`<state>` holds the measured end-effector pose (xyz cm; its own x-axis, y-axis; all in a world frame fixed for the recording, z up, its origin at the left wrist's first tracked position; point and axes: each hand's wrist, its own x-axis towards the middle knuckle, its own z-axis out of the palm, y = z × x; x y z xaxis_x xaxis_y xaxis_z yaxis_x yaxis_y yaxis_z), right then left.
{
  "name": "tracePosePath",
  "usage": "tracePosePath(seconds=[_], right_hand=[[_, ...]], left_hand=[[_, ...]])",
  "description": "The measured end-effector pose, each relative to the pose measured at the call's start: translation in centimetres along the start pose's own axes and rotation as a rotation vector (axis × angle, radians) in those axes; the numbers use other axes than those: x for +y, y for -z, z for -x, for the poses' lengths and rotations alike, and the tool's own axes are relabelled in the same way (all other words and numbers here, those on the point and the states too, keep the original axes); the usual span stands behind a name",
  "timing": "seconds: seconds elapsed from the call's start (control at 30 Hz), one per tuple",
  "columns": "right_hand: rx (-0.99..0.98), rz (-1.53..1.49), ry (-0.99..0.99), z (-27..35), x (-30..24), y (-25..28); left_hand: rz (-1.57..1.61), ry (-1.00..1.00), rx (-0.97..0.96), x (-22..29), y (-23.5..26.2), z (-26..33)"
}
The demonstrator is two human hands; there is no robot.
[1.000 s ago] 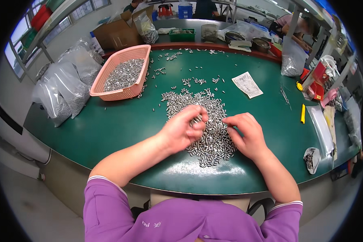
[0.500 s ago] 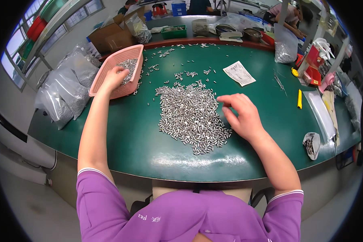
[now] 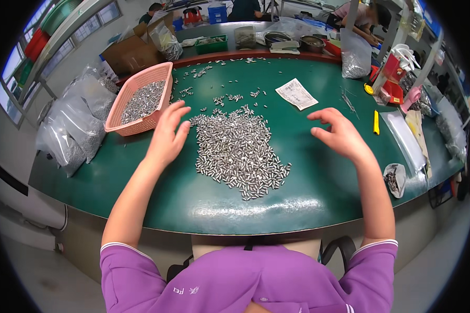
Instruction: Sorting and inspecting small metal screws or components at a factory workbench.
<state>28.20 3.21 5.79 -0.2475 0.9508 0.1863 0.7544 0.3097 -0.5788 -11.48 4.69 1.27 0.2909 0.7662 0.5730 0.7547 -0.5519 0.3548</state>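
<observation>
pile of metal pins (image 3: pixel 238 148): small silver cylinders, loose, lying flat in a dense heap; spread wide, tapering to a ragged edge on the person's side; sits mid green table (image 3: pixel 318 177)
stray pins (image 3: pixel 234 97): same silver pieces, scattered thin just beyond the pile, toward the table's far rim
pink basket (image 3: pixel 139 99): plastic mesh, rectangular, upright, partly filled with the same pins; left of the pile, near it, at the table's left edge
</observation>
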Motion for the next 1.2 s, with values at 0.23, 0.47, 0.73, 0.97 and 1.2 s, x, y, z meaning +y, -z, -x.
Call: tracePosePath(seconds=[0.23,0.47,0.73,0.97,1.2], right_hand=[[0.006,0.197,-0.154,-2.5,4.4,0.7],[0.13,0.369,-0.36,-10.2,8.8,-2.8],[0.168,0.325,-0.332,-13.6,10.4,-4.0],[0.569,-0.295,-0.344,-15.5,13.7,-1.2],[0.861,0.233,-0.357,-16.7,16.5,4.5]], left_hand=[[-0.099,0.208,-0.049,-5.3,-3.5,1.6],[-0.12,0.249,-0.031,-6.3,-6.0,-1.3],[-0.017,0.213,-0.03,-6.2,-5.7,-1.4],[-0.029,0.236,-0.054,-6.3,-5.5,-1.3],[-0.016,0.24,-0.073,-5.7,-5.2,-1.6]])
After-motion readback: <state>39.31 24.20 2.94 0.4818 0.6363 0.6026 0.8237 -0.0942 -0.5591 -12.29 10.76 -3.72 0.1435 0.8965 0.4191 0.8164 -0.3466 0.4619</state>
